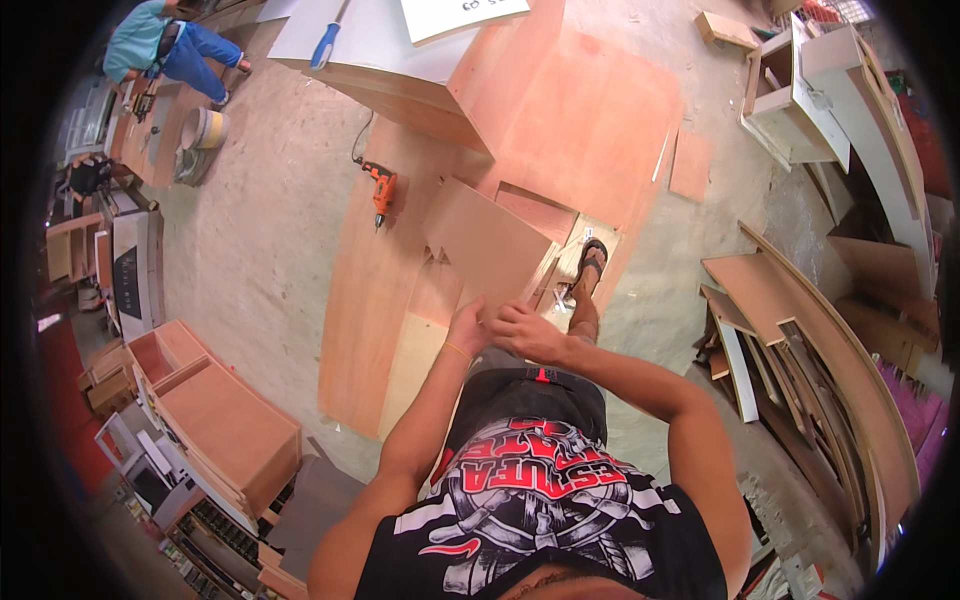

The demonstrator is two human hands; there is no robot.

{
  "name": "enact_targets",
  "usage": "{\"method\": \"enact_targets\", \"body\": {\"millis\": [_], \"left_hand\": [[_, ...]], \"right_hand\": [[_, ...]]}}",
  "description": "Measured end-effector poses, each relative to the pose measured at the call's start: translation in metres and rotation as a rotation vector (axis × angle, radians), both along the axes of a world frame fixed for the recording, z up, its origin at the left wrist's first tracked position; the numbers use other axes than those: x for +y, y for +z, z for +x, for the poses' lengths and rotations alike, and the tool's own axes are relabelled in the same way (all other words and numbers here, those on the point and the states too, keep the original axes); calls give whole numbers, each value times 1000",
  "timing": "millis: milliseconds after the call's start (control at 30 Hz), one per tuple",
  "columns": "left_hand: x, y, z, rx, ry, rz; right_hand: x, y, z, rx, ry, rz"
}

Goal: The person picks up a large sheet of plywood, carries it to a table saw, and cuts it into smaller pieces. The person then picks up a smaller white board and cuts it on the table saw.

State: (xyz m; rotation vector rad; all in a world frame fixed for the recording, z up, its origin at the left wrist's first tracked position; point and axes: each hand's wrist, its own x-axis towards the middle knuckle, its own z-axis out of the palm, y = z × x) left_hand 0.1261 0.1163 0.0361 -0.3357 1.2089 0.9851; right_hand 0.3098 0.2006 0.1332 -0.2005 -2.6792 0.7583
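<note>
In front of my waist my two hands meet, close to the near edge of a flat brown board [490, 240]. The fingers of my left hand [466, 328] are drawn together. My right hand [527, 332] is curled with its fingertips bent in toward the left. Whatever they pinch, if anything, is too small or hidden to make out. The brown board lies tilted over wooden pieces. Beyond it to the left, an orange power drill [379, 190] rests on a large plywood sheet [365, 300], its cord trailing away.
A wooden cabinet [400, 100] stands ahead, with a blue-handled screwdriver [326, 45] on its white top. My sandalled foot [592, 262] is beside the board. Stacked panels [790, 330] fill the right, and a wooden drawer unit [230, 420] the left. Another person [180, 55] works far left.
</note>
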Motion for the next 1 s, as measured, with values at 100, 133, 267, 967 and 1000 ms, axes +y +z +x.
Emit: {"method": "enact_targets", "body": {"millis": [100,133,267,967,1000], "left_hand": [[-16,0,-25,17,30,-7],[-18,6,-29,5,38,11],[-37,-2,-68,-146,42,90],[11,71,-78,47,328,-147],[10,70,-79,51,298,-120]], "right_hand": [[-4,11,-33,45,15,-78],[-5,12,-42,70,22,-87],[-14,26,-63,153,14,-198],[135,-44,119,-234,-770,-1061],[141,-40,95,-253,-708,-1138]]}}
